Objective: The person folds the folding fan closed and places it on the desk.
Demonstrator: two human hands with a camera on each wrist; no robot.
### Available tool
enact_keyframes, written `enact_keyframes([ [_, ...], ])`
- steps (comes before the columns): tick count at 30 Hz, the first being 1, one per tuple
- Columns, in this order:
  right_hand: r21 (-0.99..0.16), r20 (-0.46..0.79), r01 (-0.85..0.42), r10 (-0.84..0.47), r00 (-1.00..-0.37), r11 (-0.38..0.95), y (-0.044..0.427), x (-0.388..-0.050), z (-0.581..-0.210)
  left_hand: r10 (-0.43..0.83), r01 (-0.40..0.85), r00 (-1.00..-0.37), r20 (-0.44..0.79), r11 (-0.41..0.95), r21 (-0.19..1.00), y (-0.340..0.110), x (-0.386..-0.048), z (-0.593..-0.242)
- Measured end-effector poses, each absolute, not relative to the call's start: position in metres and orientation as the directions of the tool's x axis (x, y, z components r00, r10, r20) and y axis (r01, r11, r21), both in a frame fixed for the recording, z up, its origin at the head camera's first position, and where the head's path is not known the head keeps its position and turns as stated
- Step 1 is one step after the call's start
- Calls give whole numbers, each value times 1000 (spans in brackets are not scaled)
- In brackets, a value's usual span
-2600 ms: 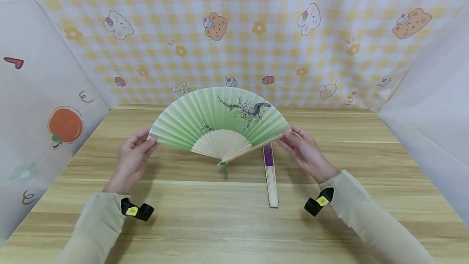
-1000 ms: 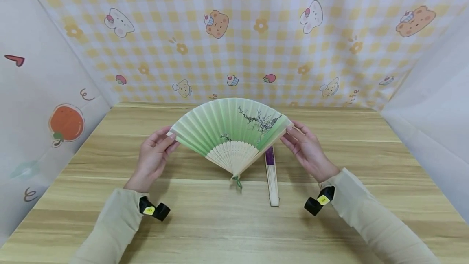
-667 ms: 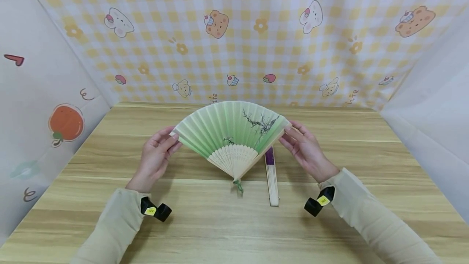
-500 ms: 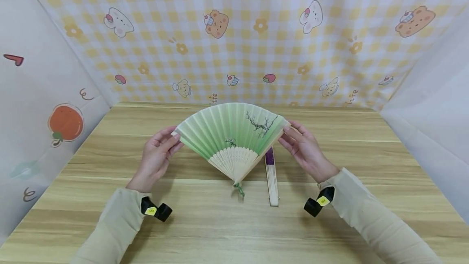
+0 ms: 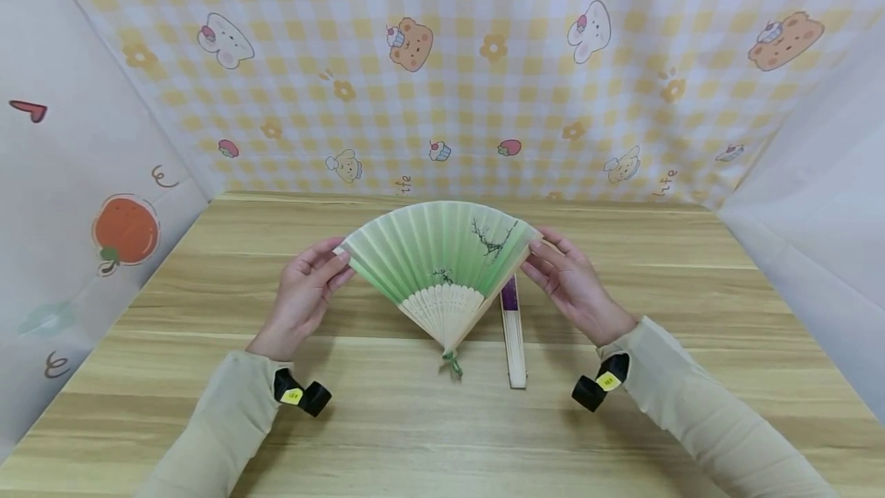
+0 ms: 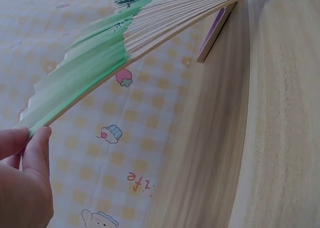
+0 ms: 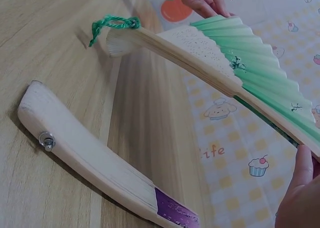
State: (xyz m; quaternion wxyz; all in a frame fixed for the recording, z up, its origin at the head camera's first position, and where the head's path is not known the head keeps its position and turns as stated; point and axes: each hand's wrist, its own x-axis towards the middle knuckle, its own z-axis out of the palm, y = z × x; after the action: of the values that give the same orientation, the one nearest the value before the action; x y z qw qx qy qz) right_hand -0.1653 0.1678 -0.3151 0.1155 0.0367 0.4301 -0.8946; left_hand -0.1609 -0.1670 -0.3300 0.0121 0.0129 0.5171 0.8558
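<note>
A green folding fan (image 5: 435, 248), spread partway, is held above the table with its pivot end toward me. Dark branches are painted on its leaf, and a green cord loop (image 5: 452, 363) hangs from the pivot. My left hand (image 5: 304, 294) pinches the fan's left outer corner between thumb and fingers. At the opposite corner, my right hand (image 5: 570, 283) pinches the right guard stick. A second folding fan (image 7: 90, 143), folded up, with pale sticks and a purple leaf, lies on the table below. Its far end is hidden behind the green fan in the head view.
The wood-grain table (image 5: 429, 444) ends at a yellow checked cloth (image 5: 456, 83) hung behind it. White cloth walls (image 5: 62, 175) stand at both sides. A black wrist camera (image 5: 300, 393) is strapped to each sleeve.
My left hand has moved right, toward the right hand, and the green fan has narrowed. Its painted branch shows less, and the pivot has dropped nearer to me. The purple fan has stayed put.
</note>
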Motion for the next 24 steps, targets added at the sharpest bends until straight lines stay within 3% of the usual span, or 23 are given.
enact_keyframes([
  [24,-797,-187,268,-202,-961,-541,150,-163,-307,97,-7,-995,33,-392,920,-150,-158,-324],
])
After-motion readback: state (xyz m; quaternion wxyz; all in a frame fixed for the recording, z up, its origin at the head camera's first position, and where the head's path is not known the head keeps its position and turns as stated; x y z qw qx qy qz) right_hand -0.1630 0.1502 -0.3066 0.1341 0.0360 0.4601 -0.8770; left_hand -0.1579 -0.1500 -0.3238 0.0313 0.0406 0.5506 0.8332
